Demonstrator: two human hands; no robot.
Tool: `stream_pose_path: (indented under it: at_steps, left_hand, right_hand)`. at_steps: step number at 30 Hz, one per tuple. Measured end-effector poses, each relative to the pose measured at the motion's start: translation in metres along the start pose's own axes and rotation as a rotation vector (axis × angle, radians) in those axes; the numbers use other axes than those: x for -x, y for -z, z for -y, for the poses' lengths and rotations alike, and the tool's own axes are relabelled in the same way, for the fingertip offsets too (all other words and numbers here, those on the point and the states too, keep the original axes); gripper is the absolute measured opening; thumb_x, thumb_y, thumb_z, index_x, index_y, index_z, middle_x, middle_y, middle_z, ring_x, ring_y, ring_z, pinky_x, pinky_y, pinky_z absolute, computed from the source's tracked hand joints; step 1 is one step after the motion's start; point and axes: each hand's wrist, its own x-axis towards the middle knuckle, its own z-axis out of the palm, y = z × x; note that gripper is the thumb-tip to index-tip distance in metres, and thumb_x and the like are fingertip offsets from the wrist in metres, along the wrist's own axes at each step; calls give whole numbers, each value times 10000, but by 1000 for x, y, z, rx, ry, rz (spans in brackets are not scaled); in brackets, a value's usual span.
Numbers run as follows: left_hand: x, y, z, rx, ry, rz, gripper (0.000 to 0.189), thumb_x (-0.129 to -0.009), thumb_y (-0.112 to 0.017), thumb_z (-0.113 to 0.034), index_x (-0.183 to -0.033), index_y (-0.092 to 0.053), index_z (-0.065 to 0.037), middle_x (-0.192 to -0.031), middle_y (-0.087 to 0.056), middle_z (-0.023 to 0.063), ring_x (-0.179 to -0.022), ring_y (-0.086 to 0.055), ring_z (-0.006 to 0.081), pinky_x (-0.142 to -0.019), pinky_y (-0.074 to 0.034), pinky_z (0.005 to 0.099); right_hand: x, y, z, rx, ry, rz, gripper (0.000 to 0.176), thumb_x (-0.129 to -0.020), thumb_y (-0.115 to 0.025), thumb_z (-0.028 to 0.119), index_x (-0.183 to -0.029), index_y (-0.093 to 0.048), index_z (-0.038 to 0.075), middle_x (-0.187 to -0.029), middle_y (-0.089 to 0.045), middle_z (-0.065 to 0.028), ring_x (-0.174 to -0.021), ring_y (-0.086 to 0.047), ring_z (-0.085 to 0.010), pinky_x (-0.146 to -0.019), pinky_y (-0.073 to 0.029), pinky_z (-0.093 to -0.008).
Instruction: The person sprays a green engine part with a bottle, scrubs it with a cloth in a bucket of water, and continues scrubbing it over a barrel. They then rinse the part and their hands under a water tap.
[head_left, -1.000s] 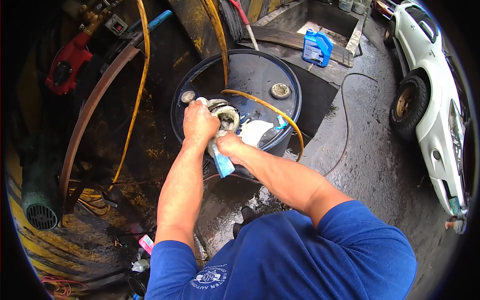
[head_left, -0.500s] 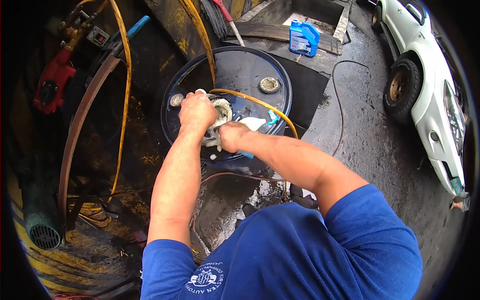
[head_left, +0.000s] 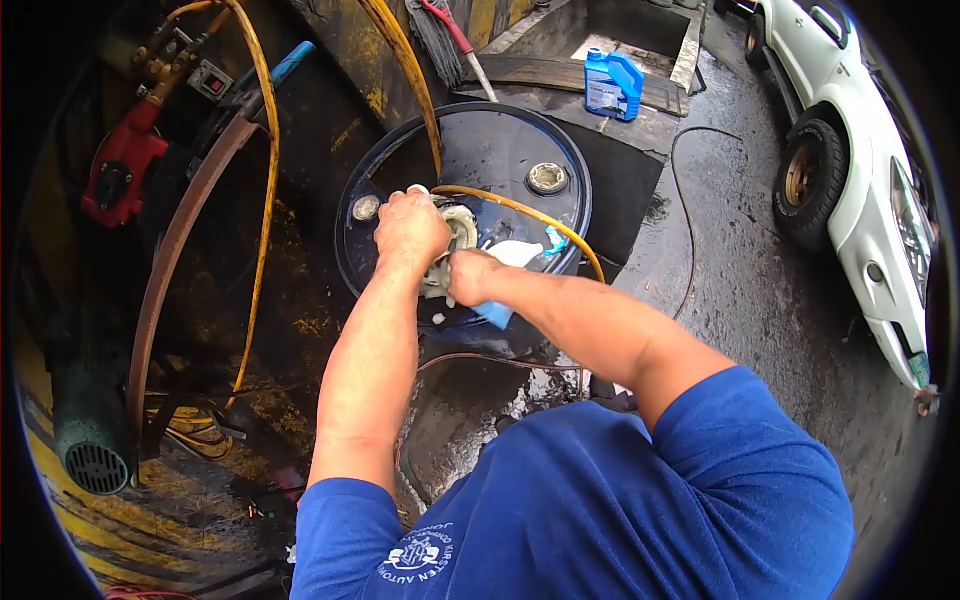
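Note:
A foamy, whitish ring-shaped part (head_left: pixel 461 222) sits on the lid of a dark blue drum (head_left: pixel 495 135). My left hand (head_left: pixel 412 228) is closed over the left side of this part and holds it. Against its lower right edge, my right hand (head_left: pixel 473 275) is closed; what its fingers hold is hidden. White suds (head_left: pixel 437 281) lie between and below the hands. Just right of my right hand is a white and blue plastic packet (head_left: pixel 515 253), partly covered by the wrist. Something flat and blue (head_left: pixel 494 314) shows beneath the right wrist.
A yellow hose (head_left: pixel 520 205) crosses the drum lid, which has two round bungs, one being a pale bung (head_left: pixel 547 178). Behind stands a blue coolant jug (head_left: pixel 613 86). Red machinery (head_left: pixel 127 175) is at left, and a white vehicle (head_left: pixel 860 180) is parked at right.
The whole view has shifted slightly, moving the scene right and a little down. Both hands stay at the ring-shaped part; more of the blue thing shows under the right wrist.

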Motion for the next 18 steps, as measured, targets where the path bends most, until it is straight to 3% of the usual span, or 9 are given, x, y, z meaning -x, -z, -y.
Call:
stream_pose_path:
  at_steps: [2,5,6,8,10,11,12,15,18]
  left_hand:
    - [-5,1,0,22,-6,-16,467,-825,-648,-168,-1253,-562,-4,-1303,-541,212,-1236,-527,371,-998,-478,459]
    - [-9,-2,9,3,-54,-34,509,-801,-655,-157,-1266,-534,12,-1207,-585,243,-1163,-566,392,-989,-477,429]
    - [-6,-6,18,6,-47,-42,509,-801,-655,-157,-1266,-534,12,-1207,-585,243,-1163,-566,392,-989,-477,429]
    - [25,-15,36,382,-213,-391,560,-772,-694,-168,-1258,-508,39,-1189,-587,270,-1140,-567,417,-975,-472,436]
    - [48,-66,58,656,-241,-628,623,-744,-746,-169,-1259,-469,48,-1192,-579,272,-1115,-572,418,-980,-454,439]
    - [59,-89,61,944,-185,-544,644,-747,-743,-170,-1274,-446,51,-1197,-574,262,-1136,-571,383,-999,-441,418]
    - [64,-114,61,908,-128,-624,634,-746,-727,-144,-1280,-437,39,-1193,-595,197,-1108,-593,304,-984,-448,392]
    - [50,-135,41,1094,186,-708,503,-733,-637,-63,-1195,-485,62,-1152,-602,205,-1067,-598,293,-948,-459,390]
    - [33,-122,45,1037,97,-734,426,-712,-639,-25,-1119,-536,46,-1049,-644,182,-978,-634,302,-894,-490,385]
  right_hand:
    - [4,21,-22,383,191,-114,236,-818,-649,239,-974,-728,81,-1059,-708,-131,-1017,-683,-295,-861,-540,-423]
    - [5,11,-22,390,210,-217,274,-813,-663,271,-1017,-706,93,-1078,-698,-128,-1028,-675,-303,-866,-542,-430]
    - [11,6,-21,307,191,-215,339,-815,-658,265,-1102,-663,86,-1116,-686,-135,-1047,-665,-305,-875,-539,-434]
    - [10,-5,-21,248,156,-251,362,-812,-650,244,-1134,-637,80,-1101,-686,-147,-1042,-664,-306,-886,-535,-435]
    - [8,-4,-21,205,164,-235,371,-809,-638,223,-1149,-628,74,-1107,-681,-162,-1052,-658,-315,-895,-530,-438]
    - [7,-3,-21,165,163,-212,381,-807,-626,202,-1163,-619,68,-1112,-677,-176,-1062,-652,-324,-904,-526,-442]
    - [5,-2,-20,162,160,-223,381,-807,-626,202,-1163,-619,68,-1112,-677,-176,-1062,-652,-324,-904,-526,-442]
    - [3,-4,-13,0,86,-172,378,-788,-588,158,-1143,-636,41,-1064,-683,-224,-1034,-655,-364,-913,-519,-439]
    - [-10,-17,-18,-233,-35,-178,330,-785,-589,173,-1070,-670,27,-1022,-690,-229,-1008,-665,-365,-909,-519,-426]
